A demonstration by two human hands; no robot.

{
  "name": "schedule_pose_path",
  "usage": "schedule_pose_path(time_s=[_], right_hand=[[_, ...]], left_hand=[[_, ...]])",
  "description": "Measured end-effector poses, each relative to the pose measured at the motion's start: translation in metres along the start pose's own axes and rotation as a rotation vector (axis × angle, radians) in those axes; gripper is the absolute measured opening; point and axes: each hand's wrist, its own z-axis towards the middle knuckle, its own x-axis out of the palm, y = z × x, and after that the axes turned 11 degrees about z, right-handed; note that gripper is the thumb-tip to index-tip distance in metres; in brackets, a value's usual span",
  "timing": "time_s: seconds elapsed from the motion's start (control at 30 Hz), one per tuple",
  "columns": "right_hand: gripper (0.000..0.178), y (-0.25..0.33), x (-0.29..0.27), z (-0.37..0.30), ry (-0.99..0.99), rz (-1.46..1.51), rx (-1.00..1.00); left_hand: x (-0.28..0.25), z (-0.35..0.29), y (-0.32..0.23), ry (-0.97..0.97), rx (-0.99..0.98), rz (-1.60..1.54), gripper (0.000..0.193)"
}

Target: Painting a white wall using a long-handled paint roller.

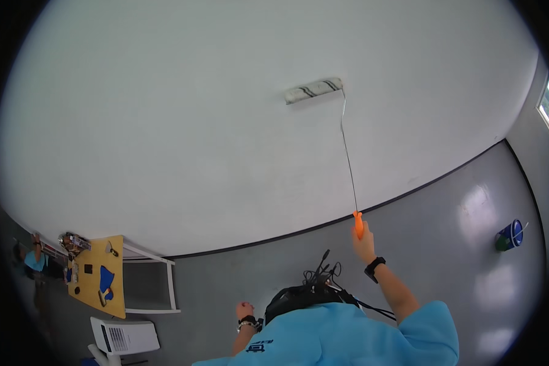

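Note:
My right hand [364, 245] is closed around the orange handle of a paint roller [314, 91]. The roller's long thin metal rod runs up from the handle, and its white sleeve with dark stripes rests against the white wall [183, 122], slightly tilted. A black watch sits on my right wrist, and that arm is stretched forward. Low and close to my body, my left hand [244, 309] has its fingers curled in, with nothing visible in them. Bands circle the left wrist.
A blue bucket [511, 234] with a stick in it stands on the grey floor [433, 244] at right. At left are a wooden-topped table [117, 280] carrying tools and cloths, a white portable appliance [128, 337], and another person [36, 259]. Black cables hang by my body.

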Motion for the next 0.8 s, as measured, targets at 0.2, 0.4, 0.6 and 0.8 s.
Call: schedule_pose_path(time_s=[0.2,0.4,0.6,0.8], right_hand=[[0.023,-0.042,-0.02,-0.063,0.061,-0.098,0.121],[0.025,-0.04,-0.022,-0.116,0.074,-0.106,0.154],[0.025,-0.001,-0.025,-0.12,0.092,-0.117,0.185],[0.025,0.025,-0.005,-0.082,0.078,-0.098,0.102]], left_hand=[[0.014,0.011,0.01,0.02,0.022,-0.048,0.021],[0.02,0.023,0.001,0.024,0.026,0.037,0.017],[0.031,0.03,-0.001,0.027,0.086,0.045,0.017],[0.035,0.031,0.006,0.04,0.11,0.073,0.017]])
